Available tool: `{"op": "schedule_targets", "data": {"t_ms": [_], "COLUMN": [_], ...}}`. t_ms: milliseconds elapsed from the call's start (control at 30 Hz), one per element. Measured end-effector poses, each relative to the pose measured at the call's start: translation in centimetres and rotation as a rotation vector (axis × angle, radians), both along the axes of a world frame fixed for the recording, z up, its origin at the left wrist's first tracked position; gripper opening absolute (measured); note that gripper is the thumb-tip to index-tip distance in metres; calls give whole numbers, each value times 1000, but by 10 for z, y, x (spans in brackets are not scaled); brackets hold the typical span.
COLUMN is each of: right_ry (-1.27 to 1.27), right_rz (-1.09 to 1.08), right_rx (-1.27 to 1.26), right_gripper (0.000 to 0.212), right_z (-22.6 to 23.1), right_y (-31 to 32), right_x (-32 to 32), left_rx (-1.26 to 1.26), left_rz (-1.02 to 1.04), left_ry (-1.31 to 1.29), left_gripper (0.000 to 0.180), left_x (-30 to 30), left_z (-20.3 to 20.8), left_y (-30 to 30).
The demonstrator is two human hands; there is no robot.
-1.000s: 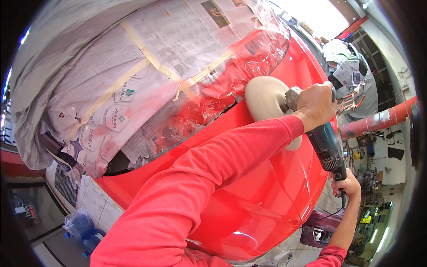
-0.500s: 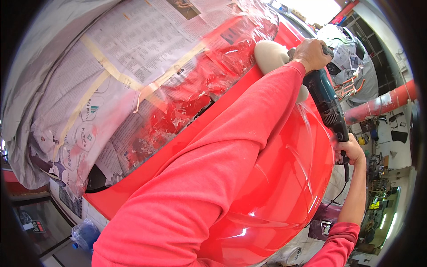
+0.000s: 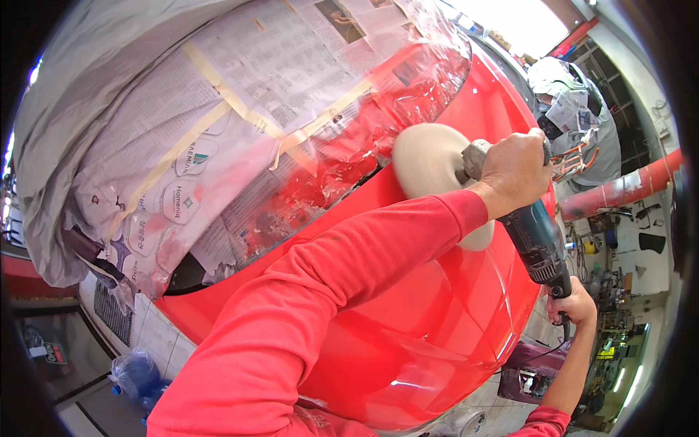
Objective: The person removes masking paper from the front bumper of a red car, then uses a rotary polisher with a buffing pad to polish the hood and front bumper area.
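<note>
A dark teal polisher [image 3: 535, 237] lies across the right part of a glossy red car panel [image 3: 408, 342]. Its round, cream-coloured polishing pad [image 3: 429, 156] rests on the paint, blurred as if spinning. My left hand [image 3: 515, 171] is closed around the polisher's front end, above the pad. At the rear, my right hand [image 3: 575, 302] grips the handle, where a dark cord hangs down. Part of the pad is hidden behind my left forearm and sleeve.
Newspaper masking [image 3: 262, 62] with tape strips covers the area left of the panel, beside a grey cover sheet [image 3: 51, 197]. A red pole [image 3: 619, 193] juts in at right. A purple part [image 3: 528, 375] and a blue bottle in plastic [image 3: 138, 375] are on the floor.
Both hands have brought the polisher nearer to me over the red panel, and more of the pad shows. The view has shifted slightly too.
</note>
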State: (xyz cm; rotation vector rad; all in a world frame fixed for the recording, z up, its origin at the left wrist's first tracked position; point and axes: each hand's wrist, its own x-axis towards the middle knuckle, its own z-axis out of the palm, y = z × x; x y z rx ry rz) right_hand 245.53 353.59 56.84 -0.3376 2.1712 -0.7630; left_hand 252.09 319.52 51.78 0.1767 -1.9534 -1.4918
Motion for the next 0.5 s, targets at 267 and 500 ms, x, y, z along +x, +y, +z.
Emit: {"op": "schedule_targets", "data": {"t_ms": [267, 500], "right_ry": [70, 75], "right_rz": [-22, -51], "right_rx": [-49, -86], "right_gripper": [32, 36], "right_z": [-17, -20], "right_y": [-25, -29], "right_x": [-36, -42], "left_rx": [-58, -37], "left_rz": [36, 82], "left_ry": [157, 137], "left_gripper": [34, 38], "left_x": [-92, -97], "left_z": [-16, -20], "left_y": [-23, -24]}}
